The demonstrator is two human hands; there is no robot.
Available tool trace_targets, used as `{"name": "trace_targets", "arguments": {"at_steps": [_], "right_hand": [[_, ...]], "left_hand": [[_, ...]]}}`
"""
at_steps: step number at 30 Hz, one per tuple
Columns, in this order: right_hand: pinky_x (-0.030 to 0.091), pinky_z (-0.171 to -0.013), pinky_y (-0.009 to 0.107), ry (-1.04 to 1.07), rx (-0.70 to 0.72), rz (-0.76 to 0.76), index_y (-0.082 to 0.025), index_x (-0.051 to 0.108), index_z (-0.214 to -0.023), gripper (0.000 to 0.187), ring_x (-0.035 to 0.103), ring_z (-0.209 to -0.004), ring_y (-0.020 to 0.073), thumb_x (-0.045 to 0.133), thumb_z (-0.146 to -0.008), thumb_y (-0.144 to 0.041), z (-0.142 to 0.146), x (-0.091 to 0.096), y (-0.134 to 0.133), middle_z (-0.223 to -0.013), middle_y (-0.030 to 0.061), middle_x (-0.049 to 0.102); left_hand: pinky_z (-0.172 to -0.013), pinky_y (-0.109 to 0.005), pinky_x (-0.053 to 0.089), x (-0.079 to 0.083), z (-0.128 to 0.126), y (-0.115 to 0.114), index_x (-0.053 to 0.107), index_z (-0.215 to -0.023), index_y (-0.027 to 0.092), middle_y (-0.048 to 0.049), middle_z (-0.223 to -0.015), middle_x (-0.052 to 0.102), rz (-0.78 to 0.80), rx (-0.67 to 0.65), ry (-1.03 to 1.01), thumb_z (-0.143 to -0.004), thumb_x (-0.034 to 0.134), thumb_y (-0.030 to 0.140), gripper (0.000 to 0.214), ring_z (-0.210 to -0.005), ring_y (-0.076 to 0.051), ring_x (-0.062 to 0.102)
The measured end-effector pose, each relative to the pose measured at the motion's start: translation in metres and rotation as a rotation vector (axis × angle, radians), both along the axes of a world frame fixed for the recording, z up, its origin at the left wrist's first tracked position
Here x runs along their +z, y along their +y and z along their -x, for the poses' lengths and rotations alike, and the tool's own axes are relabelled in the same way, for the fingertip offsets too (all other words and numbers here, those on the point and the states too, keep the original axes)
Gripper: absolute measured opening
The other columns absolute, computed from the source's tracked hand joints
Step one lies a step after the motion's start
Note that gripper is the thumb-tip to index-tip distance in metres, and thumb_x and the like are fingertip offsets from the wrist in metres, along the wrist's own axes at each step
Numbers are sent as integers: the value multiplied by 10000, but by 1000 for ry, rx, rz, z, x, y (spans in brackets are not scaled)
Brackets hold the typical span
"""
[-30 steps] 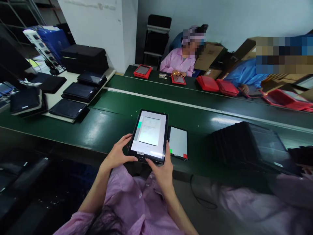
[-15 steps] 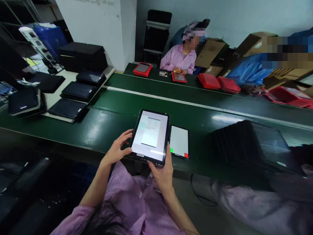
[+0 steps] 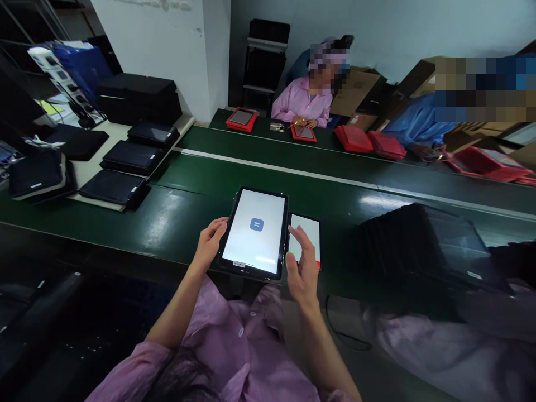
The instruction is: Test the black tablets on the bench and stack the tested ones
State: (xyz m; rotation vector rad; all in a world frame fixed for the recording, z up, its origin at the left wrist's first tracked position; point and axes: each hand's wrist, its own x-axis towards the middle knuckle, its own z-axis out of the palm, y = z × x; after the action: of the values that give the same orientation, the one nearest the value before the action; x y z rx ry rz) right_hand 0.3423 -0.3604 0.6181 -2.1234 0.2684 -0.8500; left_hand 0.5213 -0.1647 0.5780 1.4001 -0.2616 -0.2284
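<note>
A large black-framed tablet [image 3: 254,237] is tilted up over the near edge of the green bench, its lit white screen showing a blue icon in the middle. My left hand [image 3: 210,240] grips its left edge, thumb toward the front. Off the right edge hovers my right hand [image 3: 304,268], fingers apart and holding nothing. Behind that hand a smaller tablet [image 3: 315,229] lies on the bench with a pale screen and a red patch at its lower right corner; my fingers hide part of it.
Dark tablets [image 3: 112,187] lie on a pale board at left. A row of black tablets [image 3: 389,240] leans at right, beside a blurred neighbour's clothing. Across the green bench [image 3: 196,178], a co-worker [image 3: 310,97] in pink sits among red cases [image 3: 354,138].
My right hand has let go of the large tablet and moved right, in front of the smaller one. The large screen changed from a page to a blue icon.
</note>
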Motion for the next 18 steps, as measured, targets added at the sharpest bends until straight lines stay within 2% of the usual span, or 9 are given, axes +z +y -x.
{"name": "trace_targets", "arguments": {"at_steps": [4, 8, 11, 16, 18], "right_hand": [[481, -1207, 573, -6, 42, 226, -290, 602, -1439, 366, 514, -1501, 307, 468, -1117, -401, -26, 19, -17, -1400, 85, 713], [460, -1227, 586, -11, 53, 392, -284, 654, -1374, 329, 576, -1444, 302, 454, -1121, -347, -41, 27, -23, -1369, 85, 730], [459, -1226, 586, -15, 51, 450, -272, 654, -1378, 338, 578, -1446, 301, 446, -1124, -353, -48, 29, -26, -1411, 98, 708], [400, -1260, 626, 109, 206, 547, -276, 612, -1446, 387, 582, -1451, 300, 413, -1135, -393, -52, 27, -36, -1343, 78, 757], [391, -1265, 624, 96, 169, 546, -279, 623, -1432, 381, 609, -1425, 286, 393, -1140, -364, -51, 26, -38, -1322, 68, 769]], "left_hand": [[-1157, -418, 479, 1, -1, -1, 861, -1059, 187, -115, -1299, 756, 3, -18, 13, -920, 735, 528, 389, -1263, -280, 674], [-1153, -417, 482, -1, -2, -2, 859, -1025, 188, -110, -1287, 763, 3, -9, 12, -912, 733, 536, 387, -1258, -282, 674], [-1154, -407, 478, -3, -1, -1, 856, -1048, 193, -107, -1309, 758, -7, -22, -7, -932, 712, 524, 379, -1270, -278, 668], [-1155, -399, 475, -5, -1, 1, 857, -1051, 192, -108, -1313, 761, -3, -39, -10, -931, 711, 519, 378, -1273, -278, 668], [-1154, -400, 477, -3, -1, 1, 856, -1060, 194, -108, -1311, 763, 5, -42, -1, -928, 716, 517, 376, -1266, -277, 673]]}}
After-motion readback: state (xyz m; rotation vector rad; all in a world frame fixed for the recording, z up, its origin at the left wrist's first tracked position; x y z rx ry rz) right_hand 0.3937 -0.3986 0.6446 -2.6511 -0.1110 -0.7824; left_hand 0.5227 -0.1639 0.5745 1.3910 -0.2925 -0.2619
